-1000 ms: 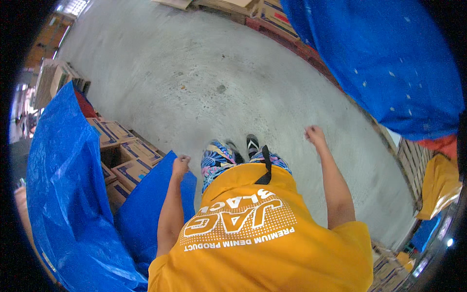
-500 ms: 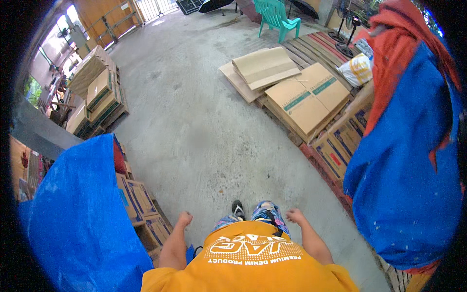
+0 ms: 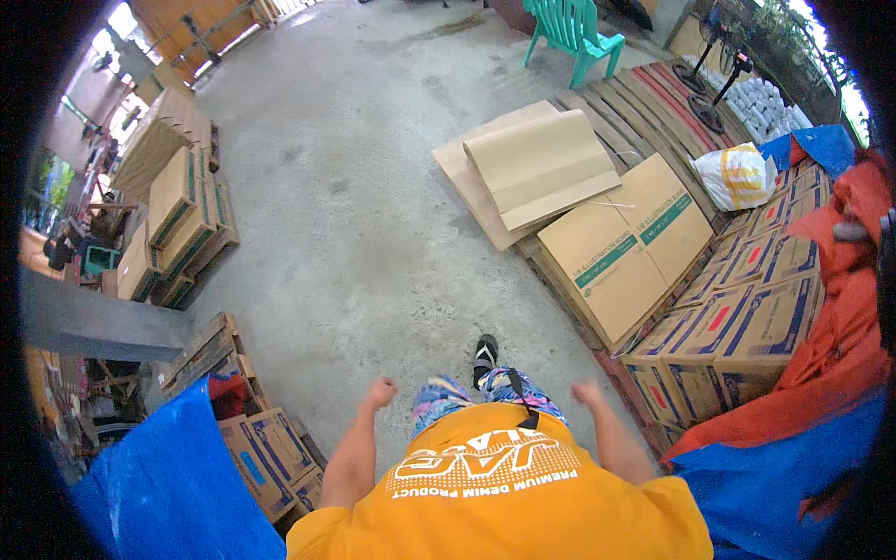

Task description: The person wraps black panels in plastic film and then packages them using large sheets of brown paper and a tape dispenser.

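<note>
My left hand (image 3: 380, 392) hangs beside my left thigh, its fingers curled in with nothing seen in them. On the other side my right hand (image 3: 588, 394) swings by my right thigh; motion smears its fingers, so their pose is unclear. Neither hand touches anything. Nearest to the left hand stand brown cartons (image 3: 271, 448) partly covered by a blue tarp (image 3: 177, 476). To the right, ahead of the right hand, a flat cardboard pack with a green band (image 3: 616, 247) lies on a pallet, next to stacked cartons (image 3: 737, 327) under a red-orange and blue tarp (image 3: 793, 401).
Concrete floor (image 3: 345, 224) runs ahead between the stacks. Brown paper sheets (image 3: 541, 168) overhang the right pallet. Beyond are a white and yellow sack (image 3: 737, 177), a green plastic chair (image 3: 574, 37) and a standing fan (image 3: 709, 107). Flat boxes (image 3: 177, 205) and a grey beam (image 3: 103, 317) stand left.
I have moved forward, and the stacks on both sides sit closer. More cartons show on the right, where the tarp has dropped lower in view. One shoe is now farther forward.
</note>
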Available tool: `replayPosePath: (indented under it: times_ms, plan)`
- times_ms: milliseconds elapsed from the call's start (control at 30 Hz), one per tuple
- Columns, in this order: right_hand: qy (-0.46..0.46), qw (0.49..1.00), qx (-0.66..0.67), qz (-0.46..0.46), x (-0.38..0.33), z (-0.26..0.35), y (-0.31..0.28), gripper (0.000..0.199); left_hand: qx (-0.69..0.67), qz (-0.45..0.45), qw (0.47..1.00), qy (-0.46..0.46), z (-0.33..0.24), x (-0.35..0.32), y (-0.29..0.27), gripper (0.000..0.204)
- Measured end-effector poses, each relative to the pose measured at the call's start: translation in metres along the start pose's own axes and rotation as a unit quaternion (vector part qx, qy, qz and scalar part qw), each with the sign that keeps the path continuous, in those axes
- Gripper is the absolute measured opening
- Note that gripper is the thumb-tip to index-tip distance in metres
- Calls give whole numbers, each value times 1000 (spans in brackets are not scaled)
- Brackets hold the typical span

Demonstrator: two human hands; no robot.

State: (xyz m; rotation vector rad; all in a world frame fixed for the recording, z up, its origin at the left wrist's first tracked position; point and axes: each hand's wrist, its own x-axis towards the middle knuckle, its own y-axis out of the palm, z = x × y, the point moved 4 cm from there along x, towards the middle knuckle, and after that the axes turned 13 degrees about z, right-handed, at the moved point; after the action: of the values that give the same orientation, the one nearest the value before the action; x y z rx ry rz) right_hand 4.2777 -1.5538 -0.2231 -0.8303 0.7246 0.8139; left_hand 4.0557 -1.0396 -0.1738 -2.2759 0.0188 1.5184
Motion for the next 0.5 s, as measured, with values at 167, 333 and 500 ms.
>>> replayPosePath:
  times_ms: [167,333,500]
  plan:
    - [-207,947,231,-80,30,293,-163,23,-132,-55,989,-46,-34,56,-88,22]
    - [13,963,247,-107,92,288,-215,18,-29,-35,998,-44,-90,193,-168,25]
    - [256,934,242,57,80,106,-121,24,27,28,997,69,-291,320,-247,31]
